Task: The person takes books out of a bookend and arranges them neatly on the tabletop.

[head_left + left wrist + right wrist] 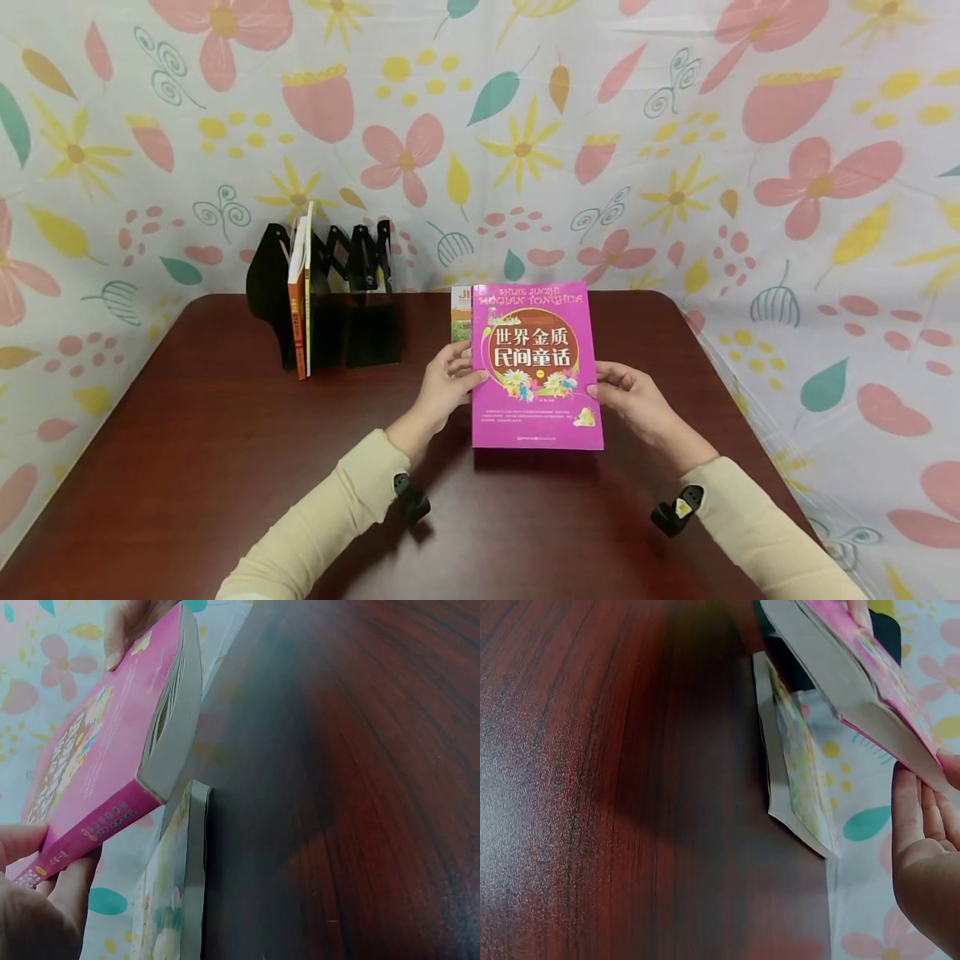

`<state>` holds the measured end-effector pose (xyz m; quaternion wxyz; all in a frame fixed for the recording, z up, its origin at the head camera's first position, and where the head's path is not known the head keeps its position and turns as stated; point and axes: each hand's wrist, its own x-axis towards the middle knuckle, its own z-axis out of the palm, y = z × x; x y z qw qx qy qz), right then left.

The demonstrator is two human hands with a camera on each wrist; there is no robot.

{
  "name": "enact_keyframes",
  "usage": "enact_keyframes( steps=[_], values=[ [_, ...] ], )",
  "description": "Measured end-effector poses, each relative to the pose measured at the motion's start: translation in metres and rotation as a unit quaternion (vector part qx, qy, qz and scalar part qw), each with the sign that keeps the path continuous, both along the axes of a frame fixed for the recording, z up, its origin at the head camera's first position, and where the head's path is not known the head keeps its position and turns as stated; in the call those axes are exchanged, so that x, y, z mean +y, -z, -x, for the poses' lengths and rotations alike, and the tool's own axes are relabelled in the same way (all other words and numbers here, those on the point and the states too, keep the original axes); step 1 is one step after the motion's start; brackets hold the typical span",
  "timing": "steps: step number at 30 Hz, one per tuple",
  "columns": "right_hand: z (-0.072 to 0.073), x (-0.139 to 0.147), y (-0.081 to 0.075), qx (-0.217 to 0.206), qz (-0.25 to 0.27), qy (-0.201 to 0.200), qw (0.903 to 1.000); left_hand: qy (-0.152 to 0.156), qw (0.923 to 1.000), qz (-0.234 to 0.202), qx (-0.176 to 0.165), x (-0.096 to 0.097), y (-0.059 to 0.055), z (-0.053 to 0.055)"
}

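Above the table, our left hand pinches the pink book at its spine, our right hand the right side. It looks light, bendable, slightly slick; the spine seems the firmest hold.

Head view above, wrist views seemingly sideways

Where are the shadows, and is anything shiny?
Head view: a dark shadow under the pink rectangular paper book, on the brown wood-grained table; left wrist view: a broad, soft shadow on the table; right wrist view: pale, speckled glare at the table's left, darker shade towards the middle.
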<state>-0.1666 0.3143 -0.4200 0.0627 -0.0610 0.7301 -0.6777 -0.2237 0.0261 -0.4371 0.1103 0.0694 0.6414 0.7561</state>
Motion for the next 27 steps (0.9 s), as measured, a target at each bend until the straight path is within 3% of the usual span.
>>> enact_keyframes(
  steps=[9, 15, 20, 27],
  values=[
    [0.002, 0.004, 0.002, -0.038, 0.013, 0.02, 0.999, 0.024, 0.9985, -0.007, -0.049, 0.001, 0.005, 0.001],
    [0.0, 0.011, 0.007, -0.058, 0.035, 0.034, 0.9971, 0.034, 0.9976, 0.035, -0.05, 0.005, 0.002, 0.0],
    [-0.001, 0.019, 0.009, -0.062, 0.074, 0.046, 0.9942, 0.058, 0.9964, 0.021, -0.058, 0.011, -0.003, 0.002],
    [0.003, 0.029, 0.005, -0.058, 0.09, 0.053, 0.9928, 0.037, 0.9976, 0.028, -0.051, 0.026, -0.009, 0.006]
  ],
)
